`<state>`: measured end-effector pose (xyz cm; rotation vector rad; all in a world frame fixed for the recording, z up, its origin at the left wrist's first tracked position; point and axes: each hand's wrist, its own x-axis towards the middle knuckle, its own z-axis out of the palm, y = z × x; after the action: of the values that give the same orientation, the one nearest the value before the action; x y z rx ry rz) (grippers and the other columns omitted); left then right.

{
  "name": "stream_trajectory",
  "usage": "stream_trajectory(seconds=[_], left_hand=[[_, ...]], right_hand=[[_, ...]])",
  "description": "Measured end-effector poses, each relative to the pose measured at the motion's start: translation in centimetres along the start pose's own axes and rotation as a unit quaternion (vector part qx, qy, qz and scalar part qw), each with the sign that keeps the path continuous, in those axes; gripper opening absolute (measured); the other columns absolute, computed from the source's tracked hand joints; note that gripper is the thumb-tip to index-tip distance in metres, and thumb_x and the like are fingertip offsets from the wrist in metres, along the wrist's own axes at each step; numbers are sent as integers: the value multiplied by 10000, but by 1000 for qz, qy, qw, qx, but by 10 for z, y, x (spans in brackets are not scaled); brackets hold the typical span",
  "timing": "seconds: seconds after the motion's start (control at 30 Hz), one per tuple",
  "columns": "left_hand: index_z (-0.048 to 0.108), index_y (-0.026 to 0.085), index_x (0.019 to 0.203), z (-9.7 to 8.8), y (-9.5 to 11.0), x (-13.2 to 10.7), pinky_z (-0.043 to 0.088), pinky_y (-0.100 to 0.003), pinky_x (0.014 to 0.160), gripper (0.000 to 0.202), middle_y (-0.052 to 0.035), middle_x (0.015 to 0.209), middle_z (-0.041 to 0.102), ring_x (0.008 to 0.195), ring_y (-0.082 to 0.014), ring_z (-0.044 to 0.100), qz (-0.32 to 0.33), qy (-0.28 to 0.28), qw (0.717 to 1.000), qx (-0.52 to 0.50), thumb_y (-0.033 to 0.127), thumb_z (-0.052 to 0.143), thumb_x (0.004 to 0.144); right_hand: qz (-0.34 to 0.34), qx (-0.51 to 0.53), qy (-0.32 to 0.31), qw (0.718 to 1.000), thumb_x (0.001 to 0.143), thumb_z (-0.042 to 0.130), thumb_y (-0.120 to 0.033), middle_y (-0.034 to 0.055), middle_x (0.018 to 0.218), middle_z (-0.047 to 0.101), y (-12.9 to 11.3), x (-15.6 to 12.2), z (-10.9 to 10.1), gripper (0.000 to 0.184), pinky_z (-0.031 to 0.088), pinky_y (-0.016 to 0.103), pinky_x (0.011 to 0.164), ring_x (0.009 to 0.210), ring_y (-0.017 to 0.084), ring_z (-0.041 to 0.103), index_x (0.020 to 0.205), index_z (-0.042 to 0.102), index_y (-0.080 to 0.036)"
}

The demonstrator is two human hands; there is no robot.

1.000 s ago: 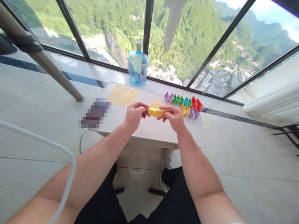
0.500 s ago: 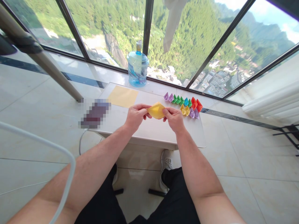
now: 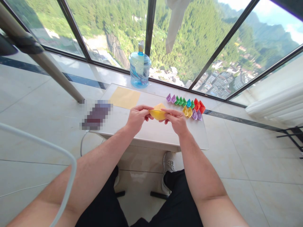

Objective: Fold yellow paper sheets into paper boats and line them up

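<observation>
Pinching yellow paper [image 3: 157, 114], ends hidden: left hand [image 3: 136, 117], right hand [image 3: 177, 120].

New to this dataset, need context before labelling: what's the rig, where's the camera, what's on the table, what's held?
No machine: a person works with two bare hands, filmed by one head-worn camera looking forward and down. The left hand and right hand pinch a yellow folded paper between them over a small white table. On it lie a flat yellow sheet, a row of small coloured paper folds and a blurred-out dark item. A water bottle stands behind, by the window.
</observation>
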<state>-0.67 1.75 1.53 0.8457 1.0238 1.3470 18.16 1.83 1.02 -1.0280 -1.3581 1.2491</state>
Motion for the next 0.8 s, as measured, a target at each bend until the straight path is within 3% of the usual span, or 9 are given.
stream_trajectory(seconds=[0.43,0.53,0.63,0.8], left_hand=[[661,153,670,-4,-2,4,374,-228,512,94,-19,508,619,512,-139,618,9,5,1000,-9,177,633,584],[656,161,771,-2,-2,2,384,-230,519,172,4,539,620,514,-128,593,17,9,1000,-10,198,665,604],[650,173,963,0,-6,0,380,-229,524,396,28,615,646,515,-104,547,-14,-4,1000,-15,232,788,597],[698,131,846,1,-19,1,360,-243,543,369,-29,738,678,597,-106,552,-76,-62,994,-39,301,876,572]], right_hand=[[-4,23,-25,999,747,665,-201,23,713,778,-4,-2,-4,178,550,282,620,698,177,742,831,820,-225],[0,-3,-23,1000,740,642,-211,26,719,780,-5,-2,-3,208,555,289,619,695,176,733,839,824,-220],[9,-28,-25,999,735,640,-234,31,721,782,-8,-3,-1,217,555,290,614,683,173,721,844,826,-211],[5,-38,-35,999,738,683,-258,19,716,774,-8,-4,3,210,535,261,598,694,170,730,900,806,-204]])
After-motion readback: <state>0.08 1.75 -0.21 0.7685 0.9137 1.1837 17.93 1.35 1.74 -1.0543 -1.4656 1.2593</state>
